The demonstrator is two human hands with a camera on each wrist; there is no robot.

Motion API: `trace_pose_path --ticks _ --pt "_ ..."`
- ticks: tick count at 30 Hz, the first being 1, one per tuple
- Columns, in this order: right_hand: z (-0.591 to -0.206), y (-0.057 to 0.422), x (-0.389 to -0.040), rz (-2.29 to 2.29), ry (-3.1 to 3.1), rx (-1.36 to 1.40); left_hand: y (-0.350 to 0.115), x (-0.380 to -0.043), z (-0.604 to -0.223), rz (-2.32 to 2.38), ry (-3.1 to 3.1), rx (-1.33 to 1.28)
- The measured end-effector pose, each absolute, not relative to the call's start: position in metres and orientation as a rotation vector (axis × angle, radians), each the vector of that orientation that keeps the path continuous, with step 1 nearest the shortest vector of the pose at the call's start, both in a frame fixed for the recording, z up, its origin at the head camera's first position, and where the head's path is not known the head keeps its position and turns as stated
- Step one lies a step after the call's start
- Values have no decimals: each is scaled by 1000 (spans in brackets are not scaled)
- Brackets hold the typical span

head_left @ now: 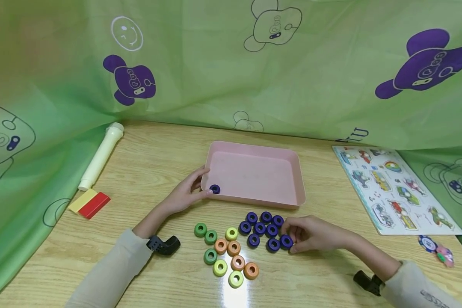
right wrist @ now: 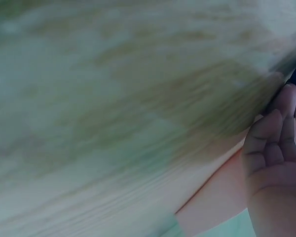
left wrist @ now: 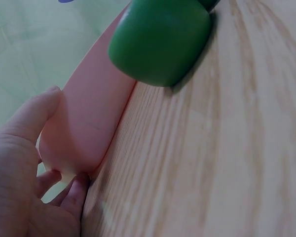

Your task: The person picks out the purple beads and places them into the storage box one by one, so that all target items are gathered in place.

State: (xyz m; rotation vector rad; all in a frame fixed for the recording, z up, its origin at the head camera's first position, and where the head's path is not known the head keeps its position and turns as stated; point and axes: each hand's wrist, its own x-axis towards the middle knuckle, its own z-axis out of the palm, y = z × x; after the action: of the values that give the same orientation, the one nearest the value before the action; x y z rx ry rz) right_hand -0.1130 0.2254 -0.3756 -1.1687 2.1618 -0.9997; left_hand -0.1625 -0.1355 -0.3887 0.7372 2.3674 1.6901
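Observation:
My left hand (head_left: 185, 194) grips the left front corner of a shallow pink tray (head_left: 254, 177), thumb over the rim and fingers round the outside. One dark purple ring (head_left: 214, 187) lies inside that corner, close to the thumb. At the right, my right hand (head_left: 312, 234) has thumb and forefinger around a dark purple ring (head_left: 282, 244) on the wooden table, its other fingers curled in. Several more dark purple rings (head_left: 259, 233) cluster beside it. In the left wrist view a green ring (left wrist: 160, 42) stands large before the tray's pink wall (left wrist: 91, 111).
Green (head_left: 210, 262), yellow (head_left: 220, 273) and orange rings (head_left: 251, 276) lie in front of the tray. A white tube (head_left: 102, 156) and a yellow-red block (head_left: 94, 205) are at the left. To the right lie a picture puzzle board (head_left: 398, 188) and small trinkets (head_left: 427, 244).

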Motion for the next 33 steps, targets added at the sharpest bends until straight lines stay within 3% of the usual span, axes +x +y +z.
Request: trace_pose_path --ticks 10,20,27,33 --pt "-351 219 -125 -950 2288 -1203 -140 -167 -391 1706 2365 752" --pt "-310 179 -151 -1014 2310 -1191 -145 -176 -416 1705 2383 762" --pt "-323 162 -180 -1010 2361 -1194 -142 -178 -415 1705 2368 776" --pt "-340 154 -202 -931 2420 -1183 -137 -166 -393 1713 2344 756"
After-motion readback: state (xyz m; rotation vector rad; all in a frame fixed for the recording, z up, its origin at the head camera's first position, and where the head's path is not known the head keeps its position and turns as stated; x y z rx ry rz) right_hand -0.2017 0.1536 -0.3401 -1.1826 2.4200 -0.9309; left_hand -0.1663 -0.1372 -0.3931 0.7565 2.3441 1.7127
